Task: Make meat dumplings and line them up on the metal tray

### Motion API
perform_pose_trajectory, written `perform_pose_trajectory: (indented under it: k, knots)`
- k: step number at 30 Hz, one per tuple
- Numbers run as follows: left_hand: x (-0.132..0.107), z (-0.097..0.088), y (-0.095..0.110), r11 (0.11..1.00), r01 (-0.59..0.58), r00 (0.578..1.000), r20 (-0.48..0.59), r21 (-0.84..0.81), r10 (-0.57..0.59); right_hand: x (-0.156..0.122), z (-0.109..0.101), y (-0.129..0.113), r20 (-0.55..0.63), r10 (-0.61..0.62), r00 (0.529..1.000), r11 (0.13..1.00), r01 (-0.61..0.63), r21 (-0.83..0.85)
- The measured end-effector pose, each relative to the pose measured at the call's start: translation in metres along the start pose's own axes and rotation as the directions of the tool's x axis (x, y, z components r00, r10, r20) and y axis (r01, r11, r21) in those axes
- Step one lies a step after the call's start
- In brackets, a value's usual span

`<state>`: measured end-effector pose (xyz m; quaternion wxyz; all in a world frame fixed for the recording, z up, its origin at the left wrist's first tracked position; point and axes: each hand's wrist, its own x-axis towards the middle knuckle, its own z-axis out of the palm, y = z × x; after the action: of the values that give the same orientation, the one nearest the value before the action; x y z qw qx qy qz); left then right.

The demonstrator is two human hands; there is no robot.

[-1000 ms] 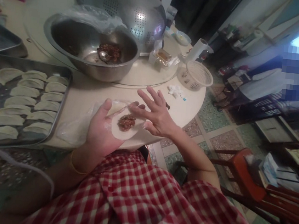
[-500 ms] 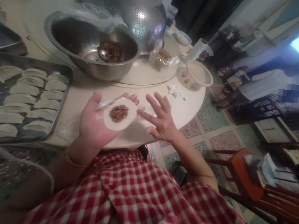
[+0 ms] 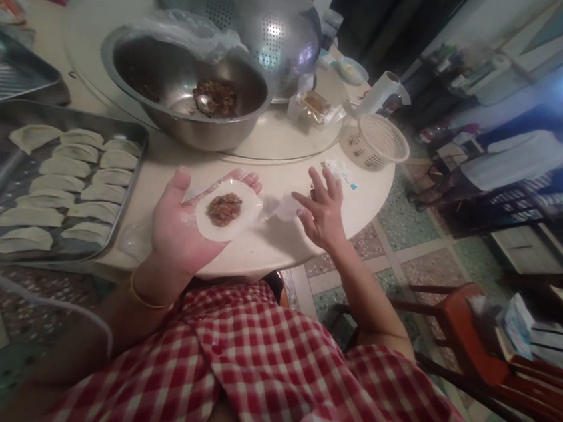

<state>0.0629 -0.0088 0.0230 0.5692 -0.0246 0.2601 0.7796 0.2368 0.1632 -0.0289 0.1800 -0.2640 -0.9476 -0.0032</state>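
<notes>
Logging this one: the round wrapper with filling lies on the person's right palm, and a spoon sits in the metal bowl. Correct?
Not quite: the head view shows the round wrapper with filling lying on the left hand, not the right hand. The spoon does sit in the metal bowl.

Head camera, single view, worn above and behind both hands.
Faces forward and steeply down; wide field. Nearest, below the hands along the lower edge: red checked shirt. At close range, mid-view: left hand and right hand. Beyond the hands: steel mixing bowl. Left of the left hand: dumpling tray, partly cut by the frame edge. Right of the right hand: tiled floor and wooden chair, room behind farther off and blurred.
</notes>
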Motion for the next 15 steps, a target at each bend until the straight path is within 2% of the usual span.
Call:
perform_pose_trajectory:
  k: [3,6,8,11,15]
  knots:
    - [0.002,0.000,-0.002,1.000,0.001,1.000,0.009,-0.006,-0.001,0.007,0.012,0.009,0.102,0.084,0.991,0.996,-0.084,-0.002]
    - [0.003,0.003,-0.004,0.999,0.028,0.998,-0.049,-0.024,-0.029,0.013,0.015,0.013,0.166,0.093,0.982,0.995,-0.097,0.016]
    - [0.004,0.004,-0.004,0.999,0.038,0.997,-0.073,-0.035,-0.040,0.012,0.009,0.013,0.109,0.106,0.988,0.993,-0.110,0.035]
    - [0.006,0.005,-0.004,0.999,0.021,0.998,-0.061,-0.028,-0.023,0.001,-0.003,0.003,-0.043,0.082,0.996,0.995,-0.080,0.053]
    - [0.011,0.004,-0.005,0.999,0.029,0.999,-0.033,-0.031,-0.030,-0.015,-0.006,-0.028,-0.108,-0.125,0.986,0.991,0.128,0.027]
